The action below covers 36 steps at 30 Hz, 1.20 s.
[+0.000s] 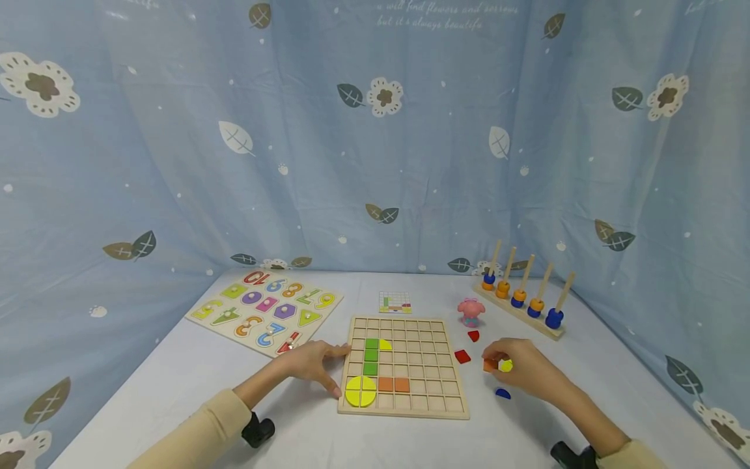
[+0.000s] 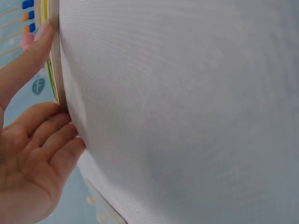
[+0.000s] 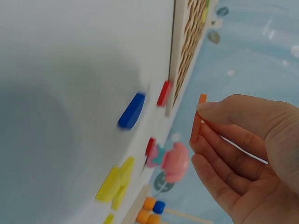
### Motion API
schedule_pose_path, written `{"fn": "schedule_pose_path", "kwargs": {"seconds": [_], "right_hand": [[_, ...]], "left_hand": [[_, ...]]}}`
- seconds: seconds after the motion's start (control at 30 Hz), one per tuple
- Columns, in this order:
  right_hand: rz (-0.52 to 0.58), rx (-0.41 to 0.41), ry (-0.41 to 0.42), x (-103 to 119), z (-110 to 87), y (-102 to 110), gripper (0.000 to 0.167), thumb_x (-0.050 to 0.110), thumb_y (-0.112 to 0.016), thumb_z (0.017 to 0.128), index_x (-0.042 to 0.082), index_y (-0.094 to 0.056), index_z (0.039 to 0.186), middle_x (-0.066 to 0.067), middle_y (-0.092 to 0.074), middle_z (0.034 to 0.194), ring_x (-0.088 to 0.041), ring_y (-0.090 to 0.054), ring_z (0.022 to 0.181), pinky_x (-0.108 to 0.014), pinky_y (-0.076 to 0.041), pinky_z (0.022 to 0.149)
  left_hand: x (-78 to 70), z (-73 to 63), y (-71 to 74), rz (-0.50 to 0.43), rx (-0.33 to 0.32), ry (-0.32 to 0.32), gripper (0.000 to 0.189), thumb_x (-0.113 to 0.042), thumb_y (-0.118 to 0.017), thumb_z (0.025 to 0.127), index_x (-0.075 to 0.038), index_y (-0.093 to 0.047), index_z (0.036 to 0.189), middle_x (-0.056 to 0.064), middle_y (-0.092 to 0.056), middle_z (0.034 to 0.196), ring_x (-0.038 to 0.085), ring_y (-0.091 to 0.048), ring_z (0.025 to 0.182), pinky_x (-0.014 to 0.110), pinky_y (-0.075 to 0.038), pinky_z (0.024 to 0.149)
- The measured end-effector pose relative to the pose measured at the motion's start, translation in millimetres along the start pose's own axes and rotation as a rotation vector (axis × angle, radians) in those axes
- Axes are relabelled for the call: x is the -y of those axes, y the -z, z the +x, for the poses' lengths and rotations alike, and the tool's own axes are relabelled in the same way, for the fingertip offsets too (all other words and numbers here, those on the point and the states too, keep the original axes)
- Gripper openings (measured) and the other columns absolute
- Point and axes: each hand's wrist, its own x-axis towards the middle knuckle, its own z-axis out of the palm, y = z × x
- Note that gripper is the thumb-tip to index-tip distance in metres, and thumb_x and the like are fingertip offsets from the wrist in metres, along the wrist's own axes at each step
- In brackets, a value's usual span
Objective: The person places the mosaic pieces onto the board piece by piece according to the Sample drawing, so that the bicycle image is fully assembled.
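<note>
- A white-covered table (image 1: 299, 443) fills the lower part of the head view, its far edge meeting a hanging blue curtain (image 1: 387, 169).
- The curtain closes off the back and both sides, falling in soft folds; leaves, flowers and small dots are printed on it, with pale script near the top.
- At the middle of the table lies a wooden grid board (image 1: 404, 414), carrying green squares (image 1: 371, 356), two orange squares (image 1: 394, 384), a yellow circle (image 1: 360, 391) made of quarters and one separate yellow quarter (image 1: 385, 344).
- The left hand (image 1: 313, 361) touches the board's left edge; its grip is wide, thumb and index finger well apart.
- The right hand (image 1: 525, 367) has a narrow grip, pinching an orange piece (image 3: 198, 119) between thumb and fingers, above the table to the right of the board.
- Near that hand lie a blue half-round piece (image 1: 502, 393), two red pieces (image 1: 462, 356) and some yellow pieces (image 3: 114, 184).
- Beyond the board sits a small printed card (image 1: 395, 302), with a pink figurine (image 1: 471, 311) to its right.
- A number puzzle (image 1: 266, 312) lies flat at the far left; a peg stand (image 1: 515, 307) with blue and orange beads stands at the far right.
</note>
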Motion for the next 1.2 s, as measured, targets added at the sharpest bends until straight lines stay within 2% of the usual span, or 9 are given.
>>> {"fn": "schedule_pose_path", "kwargs": {"seconds": [0.13,0.23,0.6,0.83,1.2], "right_hand": [[0.005,-0.001,0.122,6.3,3.7,-2.5,0.019,0.001,-0.078,0.077,0.006,-0.071,0.094,0.01,-0.064,0.084,-0.011,-0.06,0.077,-0.039,-0.057,0.072],[0.0,-0.002,0.172,10.7,7.4,-6.2,0.019,0.002,-0.078,0.077,0.006,-0.071,0.094,0.01,-0.065,0.085,-0.008,-0.061,0.078,-0.038,-0.057,0.072],[0.058,0.061,0.198,32.5,21.6,-25.9,0.021,0.005,-0.078,0.079,0.006,-0.072,0.099,0.008,-0.067,0.089,-0.008,-0.062,0.081,-0.035,-0.056,0.076],[0.089,0.073,0.224,46.3,30.3,-35.6,0.02,0.005,-0.077,0.08,0.006,-0.072,0.099,0.007,-0.067,0.09,-0.009,-0.061,0.082,-0.035,-0.057,0.076],[0.184,0.158,0.236,64.6,41.9,-52.0,0.018,0.006,-0.076,0.082,0.004,-0.073,0.099,0.006,-0.068,0.088,-0.011,-0.061,0.082,-0.031,-0.057,0.077]], "left_hand": [[0.8,-0.2,0.0,-0.003,0.0,-0.006,0.09,-0.028,-0.088,0.068,-0.001,-0.045,0.142,0.014,-0.042,0.147,0.033,-0.038,0.136,0.05,-0.032,0.11],[0.9,-0.4,0.0,-0.007,0.0,-0.007,0.09,-0.027,-0.088,0.068,-0.001,-0.045,0.142,0.014,-0.042,0.147,0.034,-0.038,0.136,0.05,-0.032,0.11],[-0.8,-2.4,-0.5,-0.015,0.005,-0.005,0.09,-0.026,-0.088,0.067,-0.001,-0.045,0.142,0.016,-0.042,0.147,0.034,-0.038,0.136,0.05,-0.031,0.11],[-0.5,-1.9,-0.2,-0.008,0.0,-0.011,0.089,-0.027,-0.088,0.068,-0.001,-0.046,0.141,0.016,-0.042,0.146,0.034,-0.038,0.135,0.05,-0.032,0.11],[-0.7,-1.2,-0.5,-0.003,-0.003,0.0,0.089,-0.027,-0.088,0.067,-0.002,-0.046,0.141,0.015,-0.043,0.146,0.034,-0.038,0.135,0.05,-0.032,0.11]]}}
